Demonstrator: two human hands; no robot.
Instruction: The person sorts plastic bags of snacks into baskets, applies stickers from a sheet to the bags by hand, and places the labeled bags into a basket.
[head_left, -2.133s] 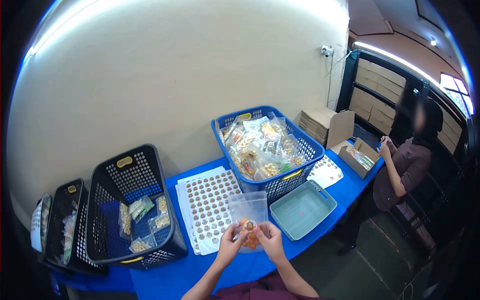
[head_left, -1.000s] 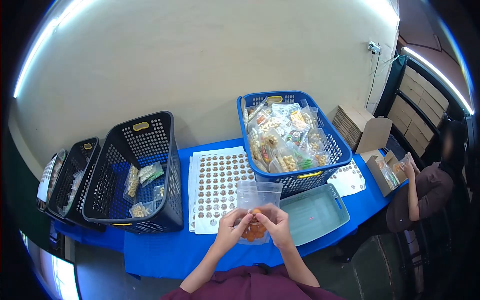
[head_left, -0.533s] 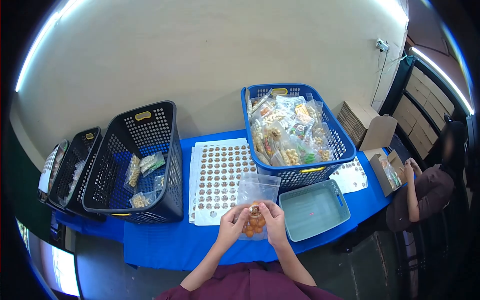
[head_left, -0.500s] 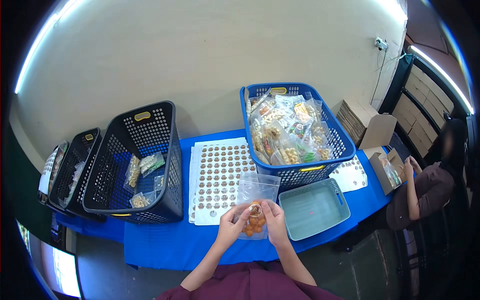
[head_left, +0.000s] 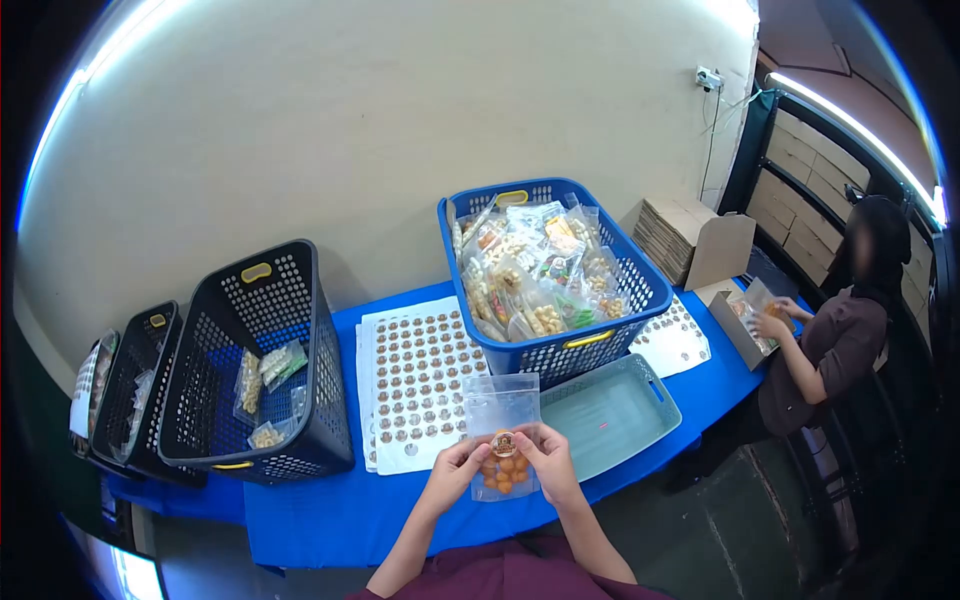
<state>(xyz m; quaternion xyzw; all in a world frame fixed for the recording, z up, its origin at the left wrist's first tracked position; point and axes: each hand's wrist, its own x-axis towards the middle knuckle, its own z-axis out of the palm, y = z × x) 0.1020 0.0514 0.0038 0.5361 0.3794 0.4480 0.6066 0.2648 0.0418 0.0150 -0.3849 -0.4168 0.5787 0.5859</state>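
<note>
A clear zip bag [head_left: 503, 397] of orange round snacks hangs upright between my hands, a round brown-and-white sticker [head_left: 503, 445] on its front. My left hand [head_left: 458, 470] pinches the bag's left side, thumb beside the sticker. On the other side my right hand [head_left: 547, 462] grips it, its thumb at the sticker's right edge. Behind the bag lie sheets of round stickers [head_left: 420, 380] on the blue cloth. A shallow grey-green basket [head_left: 615, 410] sits just right of my right hand.
A blue basket [head_left: 560, 352] heaped with snack bags stands at the back. To the left, a dark basket [head_left: 330, 400] holds several bags, with more baskets [head_left: 125, 400] beyond. At right, a co-worker [head_left: 830, 350] handles a bag over a cardboard box [head_left: 735, 330]. Folded cartons [head_left: 665, 240] lean by the wall.
My view has turned right, so the baskets and table sit further left in it. My hands keep hold of the bag. The co-worker now has a snack bag raised over the box.
</note>
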